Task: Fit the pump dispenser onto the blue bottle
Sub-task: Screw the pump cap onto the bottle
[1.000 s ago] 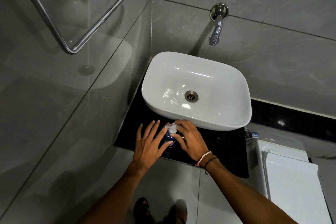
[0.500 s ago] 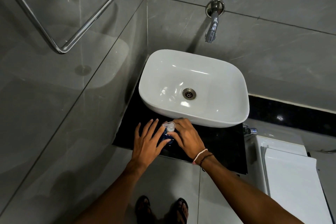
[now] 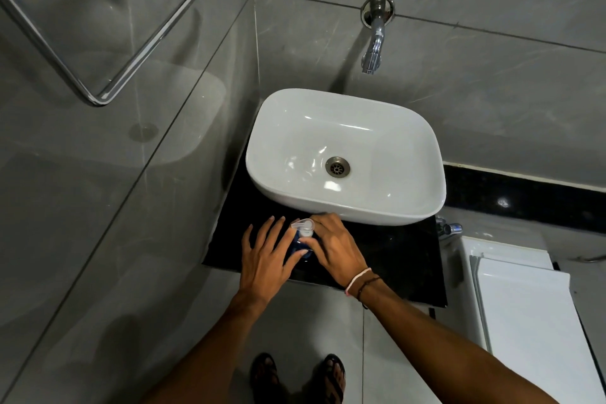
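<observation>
A small blue bottle [image 3: 300,248] stands upright on the black counter [image 3: 400,256] just in front of the white basin. A clear pump dispenser [image 3: 303,227] sits on its top. My left hand [image 3: 267,261] rests against the bottle's left side with fingers spread and the thumb on its front. My right hand [image 3: 334,248] wraps the bottle's right side, fingers at the pump collar. Most of the bottle is hidden between the two hands.
The white basin [image 3: 347,207] fills the counter behind the bottle, with a chrome tap [image 3: 373,43] on the wall above. A glass partition with a chrome rail [image 3: 144,52] stands at left. A white cistern [image 3: 524,305] lies at right. My sandalled feet [image 3: 298,377] show below.
The view has shifted slightly. Both hands stay on the bottle and pump in nearly the same pose; the right fingers have turned a little around the pump collar.
</observation>
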`<state>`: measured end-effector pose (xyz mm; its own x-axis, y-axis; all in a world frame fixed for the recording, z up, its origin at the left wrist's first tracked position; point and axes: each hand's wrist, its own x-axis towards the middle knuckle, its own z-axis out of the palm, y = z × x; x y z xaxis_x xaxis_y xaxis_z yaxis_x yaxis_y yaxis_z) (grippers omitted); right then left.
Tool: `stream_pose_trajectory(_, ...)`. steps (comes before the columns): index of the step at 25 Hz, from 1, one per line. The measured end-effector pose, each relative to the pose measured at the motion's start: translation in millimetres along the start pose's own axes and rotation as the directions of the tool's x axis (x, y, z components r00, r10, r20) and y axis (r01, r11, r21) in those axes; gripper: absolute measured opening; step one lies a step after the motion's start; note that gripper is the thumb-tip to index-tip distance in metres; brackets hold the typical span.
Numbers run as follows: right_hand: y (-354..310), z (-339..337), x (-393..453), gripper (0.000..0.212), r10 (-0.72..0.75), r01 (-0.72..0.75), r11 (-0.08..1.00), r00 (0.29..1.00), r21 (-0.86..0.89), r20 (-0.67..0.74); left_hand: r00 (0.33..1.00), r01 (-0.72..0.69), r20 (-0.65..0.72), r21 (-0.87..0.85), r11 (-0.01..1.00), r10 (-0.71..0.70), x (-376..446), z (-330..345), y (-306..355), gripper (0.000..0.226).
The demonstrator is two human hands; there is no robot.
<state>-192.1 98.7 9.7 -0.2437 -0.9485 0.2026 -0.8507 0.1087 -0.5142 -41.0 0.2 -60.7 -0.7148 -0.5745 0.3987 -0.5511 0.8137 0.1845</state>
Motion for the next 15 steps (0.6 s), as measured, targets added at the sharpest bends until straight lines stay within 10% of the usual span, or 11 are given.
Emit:
stream_pose_trajectory(4, 0, -15, -1, 0.054, -0.009, 0.011, 0.995, 1.0, 0.1, -0.021, 0.999, -0.004, 0.036, 0.017, 1.0, 0.003, 1, -4, 0, 0.052)
stream_pose_trajectory(9, 0, -43, 24, 0.036, -0.347, 0.399, 0.9, 0.899, -0.176, 0.267, 0.998, -0.005, 0.066, 0.012, 1.0, 0.004, 3, -6, -1, 0.053)
stream_pose_trajectory(15, -9, -52, 31, 0.042, -0.283, 0.422, 0.834, 0.879, -0.354, 0.383, 0.996, 0.007, 0.094, 0.024, 1.0, -0.009, 5, -10, 0, 0.056)
